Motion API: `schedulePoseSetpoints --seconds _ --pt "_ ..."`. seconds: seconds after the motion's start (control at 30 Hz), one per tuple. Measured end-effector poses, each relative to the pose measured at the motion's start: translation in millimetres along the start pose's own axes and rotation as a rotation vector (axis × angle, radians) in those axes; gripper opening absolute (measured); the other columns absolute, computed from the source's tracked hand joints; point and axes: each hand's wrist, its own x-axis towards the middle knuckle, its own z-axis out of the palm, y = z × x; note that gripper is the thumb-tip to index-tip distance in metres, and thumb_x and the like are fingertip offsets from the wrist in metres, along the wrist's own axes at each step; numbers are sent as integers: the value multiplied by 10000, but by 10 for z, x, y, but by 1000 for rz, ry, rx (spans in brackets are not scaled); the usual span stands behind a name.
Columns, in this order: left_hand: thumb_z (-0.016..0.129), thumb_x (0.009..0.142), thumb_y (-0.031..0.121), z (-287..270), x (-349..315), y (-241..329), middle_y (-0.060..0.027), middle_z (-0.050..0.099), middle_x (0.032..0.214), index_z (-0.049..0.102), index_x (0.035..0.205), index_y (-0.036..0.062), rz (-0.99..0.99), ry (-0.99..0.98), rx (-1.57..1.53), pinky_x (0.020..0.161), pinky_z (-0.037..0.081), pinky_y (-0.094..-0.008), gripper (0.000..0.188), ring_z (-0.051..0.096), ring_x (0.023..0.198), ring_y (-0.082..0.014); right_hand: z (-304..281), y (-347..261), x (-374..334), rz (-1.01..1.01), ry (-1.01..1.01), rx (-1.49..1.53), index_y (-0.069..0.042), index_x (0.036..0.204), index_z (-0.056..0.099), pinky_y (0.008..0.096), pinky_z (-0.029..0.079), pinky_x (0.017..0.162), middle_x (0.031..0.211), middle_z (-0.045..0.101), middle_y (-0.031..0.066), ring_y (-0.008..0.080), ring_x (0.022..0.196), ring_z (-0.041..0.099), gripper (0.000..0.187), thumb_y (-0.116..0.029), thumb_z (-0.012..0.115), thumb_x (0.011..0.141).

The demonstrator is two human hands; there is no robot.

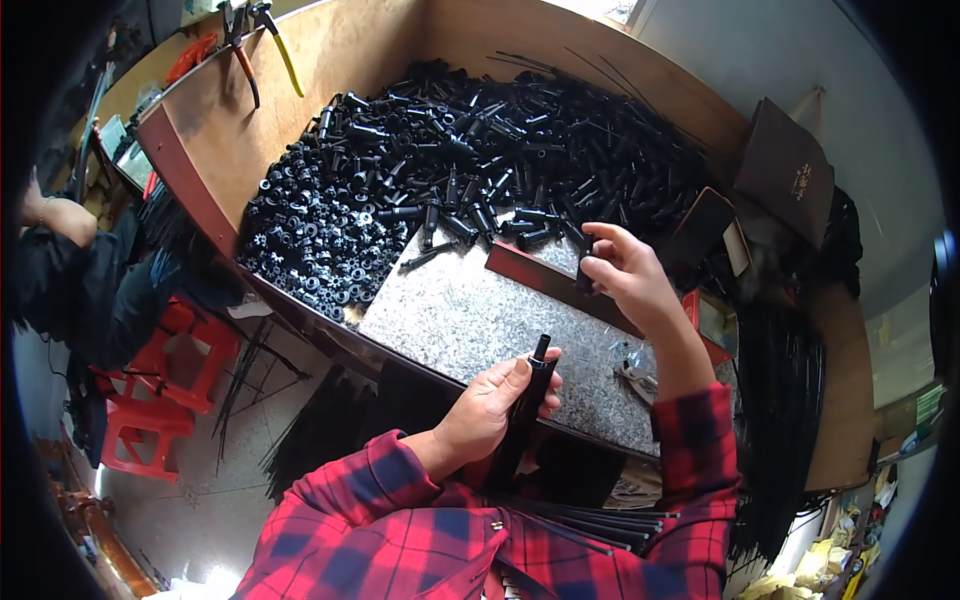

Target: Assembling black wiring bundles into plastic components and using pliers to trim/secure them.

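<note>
My left hand (478, 412) is closed round a black tube (532, 392), held upright at the near edge of the speckled stone worktop (430, 310). A thinner black stub sticks out of the tube's top; its lower end runs down into shadow. Higher up and to the right, my right hand (635, 285) pinches a short black cylindrical part (585, 262) between thumb and fingers, apart from the tube. A long dark red bar (545, 282) lies on the worktop beneath this hand. Several thin black rods (590, 525) rest across my lap.
Wooden walls (350, 45) enclose a heap of black cylindrical parts (470, 140) and a pile of small black rings (310, 240). Pliers (637, 380) lie at the worktop's right; more pliers (280, 50) hang far left. Red stools (150, 430) and another person's arm (65, 220) are left.
</note>
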Motion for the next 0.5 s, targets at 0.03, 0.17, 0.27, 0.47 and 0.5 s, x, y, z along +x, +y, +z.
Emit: schedulePoseSetpoints --seconds 0.03,0.17,0.27,0.47,0.5 --pt "380 998 384 2 0 1 -27 570 1029 428 1336 24 -5 3 13 816 455 -246 496 559 894 -97 49 -142 -120 47 -43 177 -6 1226 522 185 474 665 915 572 15 58 780 553 398 -107 637 858" --pt "383 996 391 35 -6 6 -27 572 1028 434 1335 38 0 -10 47 822 455 -248 492 560 896 -100 165 -264 -365 73 -179 307 0 1186 487 231 500 679 935 607 62 94 796 591 375 -92 635 854" --pt "379 996 396 63 -15 -1 -25 575 1028 449 1323 49 -3 -17 32 821 456 -248 481 562 891 -101 239 -348 -462 45 -148 354 -9 1122 432 246 511 697 966 630 114 117 813 606 366 -74 658 842" --pt "372 1005 354 67 -17 -17 -62 576 1030 423 1324 25 14 -29 43 829 460 -287 462 577 902 -138 339 -385 -561 23 -145 177 -11 1078 394 244 511 702 904 612 90 110 824 597 359 -39 659 838" --pt "372 1003 373 95 -32 1 -40 580 993 472 1244 33 24 -3 63 803 462 -266 429 568 872 -114 378 -419 -578 10 -120 163 -10 1058 402 240 512 685 872 601 73 100 801 595 348 -46 667 835"
